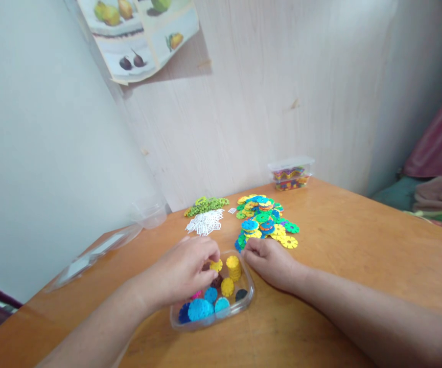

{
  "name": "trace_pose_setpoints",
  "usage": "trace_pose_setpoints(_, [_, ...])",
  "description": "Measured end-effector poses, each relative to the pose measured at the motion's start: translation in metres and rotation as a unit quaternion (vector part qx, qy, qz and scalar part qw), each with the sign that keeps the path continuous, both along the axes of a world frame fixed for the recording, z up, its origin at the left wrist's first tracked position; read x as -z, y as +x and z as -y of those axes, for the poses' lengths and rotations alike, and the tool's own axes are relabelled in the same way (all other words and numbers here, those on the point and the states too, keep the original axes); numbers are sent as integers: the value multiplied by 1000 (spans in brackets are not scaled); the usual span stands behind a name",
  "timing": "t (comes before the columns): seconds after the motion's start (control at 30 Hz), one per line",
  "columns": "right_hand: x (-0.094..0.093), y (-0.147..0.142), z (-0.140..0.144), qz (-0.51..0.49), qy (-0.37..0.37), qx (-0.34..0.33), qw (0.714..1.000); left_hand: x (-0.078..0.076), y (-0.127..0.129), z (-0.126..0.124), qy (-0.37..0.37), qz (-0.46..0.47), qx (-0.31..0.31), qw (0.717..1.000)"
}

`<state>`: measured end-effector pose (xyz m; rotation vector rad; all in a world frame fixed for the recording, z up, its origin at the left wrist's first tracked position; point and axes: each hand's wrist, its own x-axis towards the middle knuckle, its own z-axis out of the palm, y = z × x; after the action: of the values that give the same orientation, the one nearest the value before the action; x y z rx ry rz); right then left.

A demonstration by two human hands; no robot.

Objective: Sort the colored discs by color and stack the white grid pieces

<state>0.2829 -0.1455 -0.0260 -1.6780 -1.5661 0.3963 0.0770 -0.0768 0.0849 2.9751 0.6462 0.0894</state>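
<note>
one yellow snowflake disc (216,265) is pinched at the left hand's (182,273) fingertips, just above the far left part of a clear plastic tray (250,296). the left hand's fingers are bent and closed on that disc, palm down over the tray's left half. the tray sits on the near middle of the wooden table (358,266), holding short stacks of discs: a yellow stack (233,267) at the far side, another yellow stack (227,286) in the middle, blue stacks (201,308) along the near edge, a dark disc (241,294) toward the right, a bit of pink (196,295) under the hand. the right hand (270,261) rests on the table touching the tray's far right corner, fingers curled in a loose fist; cannot tell if anything is in it. just beyond the right hand lies a loose pile of mixed discs (262,220), blue, yellow, green, orange. left of that pile, a small heap of white pieces (205,223), and behind it a heap of green pieces (205,205). a lidded clear box (290,174) with coloured pieces stands near the wall behind the pile. a clear empty cup (149,213) and a flat clear lid (94,253) lie at the table's left edge. a fruit poster (136,36) hangs on the wall above. pink fabric (441,148) at far right.
</note>
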Motion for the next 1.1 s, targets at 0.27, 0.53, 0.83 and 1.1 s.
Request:
trace_pose_setpoints(0.27, [-2, -1, 1, 2, 7, 1, 1000, 12, 8, 15, 25, -59, 33, 997])
trace_pose_setpoints(0.53, [0, 0, 0, 2, 15, -1, 1000, 10, 7, 14, 25, -57, 29, 998])
trace_pose_setpoints(0.83, [1, 1, -1, 5, 11, -2, 1000, -1, -8, -7, 46, 4, 2, 999])
trace_pose_setpoints(1.1, [-2, 1, 2, -2, -8, -5, 1000, -11, -17, -29, -9, 41, -28, 999])
